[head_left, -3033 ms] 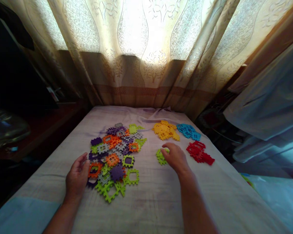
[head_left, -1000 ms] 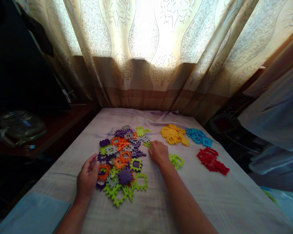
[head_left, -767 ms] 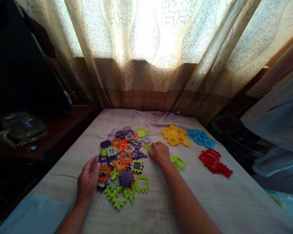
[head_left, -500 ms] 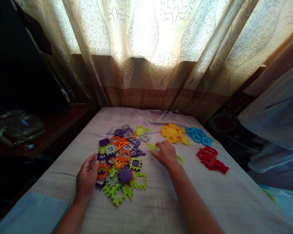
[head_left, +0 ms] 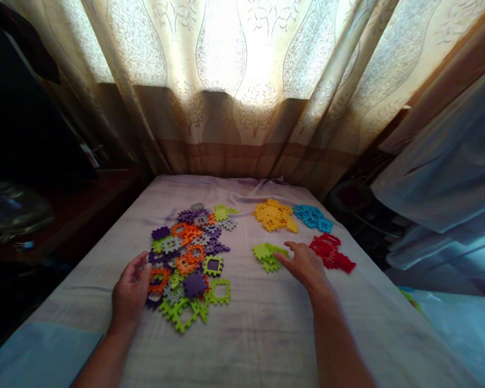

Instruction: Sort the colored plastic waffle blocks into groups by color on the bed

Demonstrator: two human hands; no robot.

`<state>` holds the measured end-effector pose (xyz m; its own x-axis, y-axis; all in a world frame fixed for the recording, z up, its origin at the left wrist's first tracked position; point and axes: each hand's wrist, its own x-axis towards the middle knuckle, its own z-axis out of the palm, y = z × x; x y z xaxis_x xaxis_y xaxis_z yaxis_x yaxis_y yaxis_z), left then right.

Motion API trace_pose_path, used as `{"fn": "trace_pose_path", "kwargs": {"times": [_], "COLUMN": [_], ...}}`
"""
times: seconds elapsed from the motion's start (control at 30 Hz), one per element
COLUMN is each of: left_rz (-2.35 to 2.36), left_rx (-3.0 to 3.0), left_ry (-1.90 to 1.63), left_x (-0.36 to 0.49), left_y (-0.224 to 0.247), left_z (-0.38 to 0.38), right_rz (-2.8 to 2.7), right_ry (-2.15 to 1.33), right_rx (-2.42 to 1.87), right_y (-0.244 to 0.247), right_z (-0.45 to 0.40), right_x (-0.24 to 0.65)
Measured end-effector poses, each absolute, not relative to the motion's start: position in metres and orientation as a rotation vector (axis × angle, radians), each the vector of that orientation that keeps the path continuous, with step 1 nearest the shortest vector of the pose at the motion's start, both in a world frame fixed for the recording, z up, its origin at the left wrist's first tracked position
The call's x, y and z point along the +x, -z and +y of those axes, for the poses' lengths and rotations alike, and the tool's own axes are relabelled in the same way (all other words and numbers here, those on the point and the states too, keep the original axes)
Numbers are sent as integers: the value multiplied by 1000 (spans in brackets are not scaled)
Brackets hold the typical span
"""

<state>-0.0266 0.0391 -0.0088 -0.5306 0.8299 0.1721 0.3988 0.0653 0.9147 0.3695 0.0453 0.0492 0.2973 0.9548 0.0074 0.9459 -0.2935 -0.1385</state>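
My left hand (head_left: 131,291) rests at the left edge of a mixed pile of purple, orange, grey and green interlocking pieces, its fingers curled beside an orange square piece (head_left: 159,280); whether it grips anything is hidden. My right hand (head_left: 303,261) has thumb and fingers apart at the right side of a small green pile (head_left: 268,255). Behind that lies a yellow pile (head_left: 274,215), with a blue pile (head_left: 313,217) to its right. A red pile (head_left: 331,252) sits just beyond my right hand.
The pieces lie on a pale cloth-covered surface (head_left: 250,334). A light blue item (head_left: 44,350) is at the lower left. A glass jug (head_left: 16,210) stands on a dark side table. Patterned curtains (head_left: 226,124) hang behind, and white cloth hangs at right.
My right hand has moved right and opened, uncovering the small green pile it was over. The view has shifted slightly. My left hand stays beside the mixed pile.
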Motion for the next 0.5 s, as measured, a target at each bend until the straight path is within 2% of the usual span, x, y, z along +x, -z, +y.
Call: {"fn": "trace_pose_path", "kwargs": {"times": [0.27,0.5], "left_rz": [1929,1914], "left_rx": [1237,1232], "left_ry": [-1465,-1483], "left_x": [-23,-22], "left_y": [4,4], "left_z": [37,36], "right_rz": [-1882,-2259], "right_ry": [-246,-437], "right_rx": [-2132,-1691], "right_y": [-62,-38], "right_z": [47,36], "right_x": [317,249]}}
